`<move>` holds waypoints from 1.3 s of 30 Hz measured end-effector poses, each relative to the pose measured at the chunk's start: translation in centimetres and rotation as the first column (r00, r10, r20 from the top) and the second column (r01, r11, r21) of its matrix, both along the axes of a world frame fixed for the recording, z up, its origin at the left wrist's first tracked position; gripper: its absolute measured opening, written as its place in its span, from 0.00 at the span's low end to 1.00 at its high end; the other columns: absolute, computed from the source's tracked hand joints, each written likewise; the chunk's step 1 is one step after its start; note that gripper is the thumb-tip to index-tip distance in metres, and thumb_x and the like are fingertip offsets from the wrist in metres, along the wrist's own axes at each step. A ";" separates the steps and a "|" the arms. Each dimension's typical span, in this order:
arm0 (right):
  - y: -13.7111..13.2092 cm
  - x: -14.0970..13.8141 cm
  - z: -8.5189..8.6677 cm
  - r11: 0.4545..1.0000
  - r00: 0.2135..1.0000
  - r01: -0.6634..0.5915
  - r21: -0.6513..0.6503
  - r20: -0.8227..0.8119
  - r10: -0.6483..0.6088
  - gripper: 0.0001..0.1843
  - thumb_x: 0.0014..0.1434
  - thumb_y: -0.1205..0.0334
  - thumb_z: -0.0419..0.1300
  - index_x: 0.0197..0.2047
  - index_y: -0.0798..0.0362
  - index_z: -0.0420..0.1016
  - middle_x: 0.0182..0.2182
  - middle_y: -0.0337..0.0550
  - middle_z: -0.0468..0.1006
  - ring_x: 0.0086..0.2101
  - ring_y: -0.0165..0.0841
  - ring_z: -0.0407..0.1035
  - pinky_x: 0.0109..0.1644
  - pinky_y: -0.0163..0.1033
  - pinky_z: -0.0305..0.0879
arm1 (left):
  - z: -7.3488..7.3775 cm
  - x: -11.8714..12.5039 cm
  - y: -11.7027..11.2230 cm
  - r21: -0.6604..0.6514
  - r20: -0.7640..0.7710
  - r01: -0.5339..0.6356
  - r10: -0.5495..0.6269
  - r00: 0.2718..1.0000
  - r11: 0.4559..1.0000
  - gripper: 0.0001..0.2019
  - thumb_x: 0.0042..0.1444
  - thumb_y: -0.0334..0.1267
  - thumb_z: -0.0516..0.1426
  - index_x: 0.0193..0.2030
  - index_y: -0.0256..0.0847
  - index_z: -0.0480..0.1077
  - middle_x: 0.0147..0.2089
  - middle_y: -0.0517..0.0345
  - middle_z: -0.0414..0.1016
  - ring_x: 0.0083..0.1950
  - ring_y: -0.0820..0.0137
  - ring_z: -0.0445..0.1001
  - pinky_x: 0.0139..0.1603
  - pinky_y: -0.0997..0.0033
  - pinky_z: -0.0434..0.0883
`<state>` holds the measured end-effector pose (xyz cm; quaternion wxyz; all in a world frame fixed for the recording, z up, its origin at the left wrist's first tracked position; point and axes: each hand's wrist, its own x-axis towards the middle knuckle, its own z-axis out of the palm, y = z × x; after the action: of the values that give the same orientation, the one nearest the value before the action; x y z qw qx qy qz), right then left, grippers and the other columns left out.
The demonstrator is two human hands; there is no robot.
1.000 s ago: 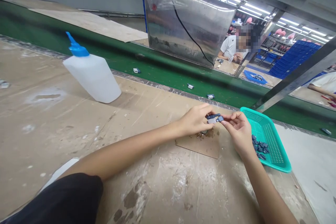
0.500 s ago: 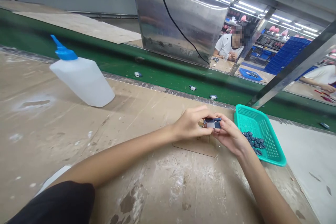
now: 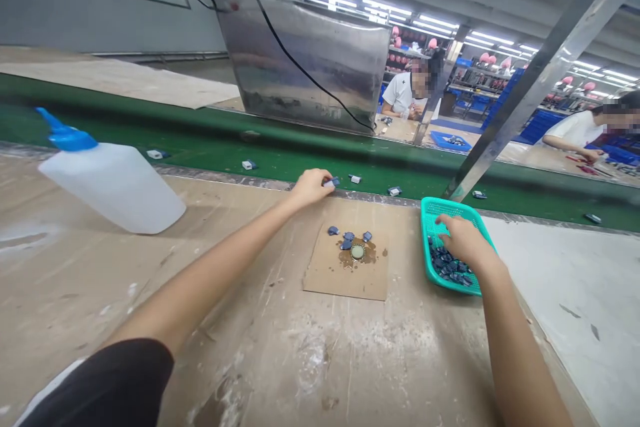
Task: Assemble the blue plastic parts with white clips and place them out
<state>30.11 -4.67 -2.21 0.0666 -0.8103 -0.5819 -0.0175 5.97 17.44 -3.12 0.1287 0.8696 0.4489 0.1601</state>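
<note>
Head view: I see the left hand (image 3: 311, 188) pinching a blue-and-white piece (image 3: 330, 183) at the green belt (image 3: 210, 163); careless release could tip it. The right hand (image 3: 466, 241), fingers parted over the basket (image 3: 426, 240), might snag several dark parts (image 3: 447, 265).

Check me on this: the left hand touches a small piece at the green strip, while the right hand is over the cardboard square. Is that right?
Not quite: the head view shows the right hand over the green basket of dark pieces, not the cardboard square. The left hand does touch a small piece at the green strip.
</note>
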 end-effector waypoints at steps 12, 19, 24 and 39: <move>0.3 2.7 -2.6 0.997 0.997 -0.071 -0.039 -0.014 0.070 0.17 0.35 0.81 0.54 0.24 0.52 0.75 0.17 0.39 0.70 0.21 0.32 0.65 0.22 0.33 0.55 | -2.1 11.4 1.3 -0.055 -0.105 0.135 -0.140 0.985 0.989 0.31 0.43 0.18 0.53 0.54 0.46 0.62 0.54 0.45 0.62 0.56 0.55 0.59 0.51 0.57 0.61; -0.1 2.5 -0.5 0.995 0.981 -0.056 0.087 -0.179 0.071 0.09 0.44 0.71 0.53 0.25 0.53 0.75 0.18 0.40 0.73 0.22 0.33 0.67 0.27 0.37 0.61 | -1.6 10.5 1.1 -0.063 0.157 0.133 -0.121 0.980 0.989 0.15 0.45 0.23 0.53 0.42 0.34 0.68 0.46 0.42 0.67 0.48 0.58 0.67 0.47 0.61 0.64; -0.3 -0.3 1.9 0.921 0.700 0.014 0.390 -0.662 0.270 0.08 0.44 0.62 0.59 0.30 0.54 0.71 0.25 0.41 0.72 0.27 0.34 0.68 0.31 0.39 0.65 | -1.1 4.7 -1.7 -0.155 0.433 0.239 -0.151 0.888 0.959 0.10 0.45 0.31 0.57 0.37 0.36 0.64 0.40 0.53 0.73 0.40 0.71 0.72 0.41 0.71 0.68; 2.9 -10.1 -3.6 0.850 0.781 -0.400 0.343 -0.358 0.512 0.07 0.52 0.69 0.52 0.36 0.53 0.66 0.32 0.44 0.72 0.32 0.33 0.65 0.38 0.40 0.62 | 0.6 -0.9 -7.7 -0.579 0.812 0.695 0.378 0.444 0.428 0.13 0.44 0.25 0.60 0.39 0.35 0.69 0.34 0.58 0.70 0.35 0.79 0.70 0.43 0.74 0.63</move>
<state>20.01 -1.75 -5.78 0.2984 -0.6117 -0.7246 0.1086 5.04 9.74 -2.55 0.7897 0.4868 0.2158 0.3047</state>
